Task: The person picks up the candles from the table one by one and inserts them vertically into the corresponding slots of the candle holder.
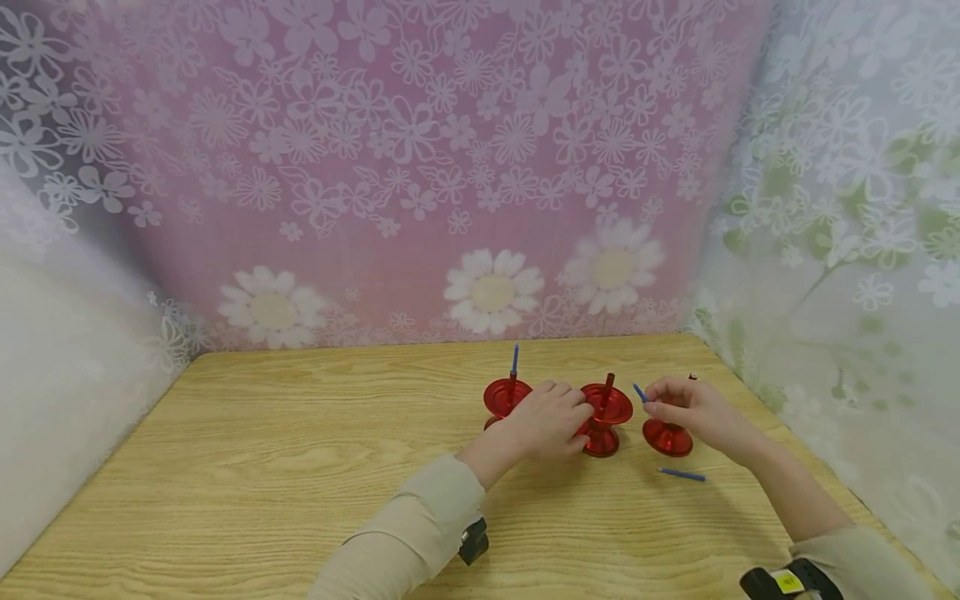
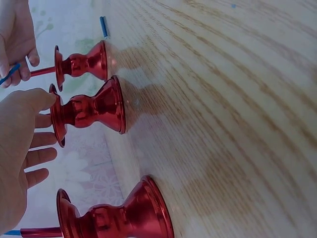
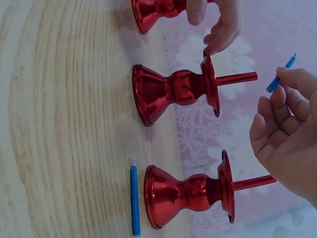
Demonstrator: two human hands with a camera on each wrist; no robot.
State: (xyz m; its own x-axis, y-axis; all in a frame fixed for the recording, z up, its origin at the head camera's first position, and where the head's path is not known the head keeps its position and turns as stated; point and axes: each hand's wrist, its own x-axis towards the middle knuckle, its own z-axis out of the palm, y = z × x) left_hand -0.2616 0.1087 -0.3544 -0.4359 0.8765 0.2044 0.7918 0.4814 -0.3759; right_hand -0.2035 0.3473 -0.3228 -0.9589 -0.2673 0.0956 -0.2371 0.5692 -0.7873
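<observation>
Three red metal candle holders stand upright in a row, each with a dish and a thin tube on top. My left hand point(image 1: 551, 417) holds the dish rim of the middle candle holder point(image 3: 185, 88), thumb and fingers at its edge; its tube is bare. Close to its right, my right hand point(image 1: 693, 408) pinches a short blue candle point(image 3: 282, 73) between thumb and fingers, raised and tilted. The left candle holder point(image 2: 111, 218) carries a blue candle point(image 1: 515, 358) in its tube. My right hand partly covers the right candle holder point(image 1: 667, 437) in the head view; its tube is bare.
A second loose blue candle point(image 1: 682, 475) lies on the wood-grain table point(image 1: 300, 467), in front of the right holder. Flower-patterned cloth point(image 1: 405, 167) hangs behind the table and along both sides. Black wrist cameras sit at both sleeves.
</observation>
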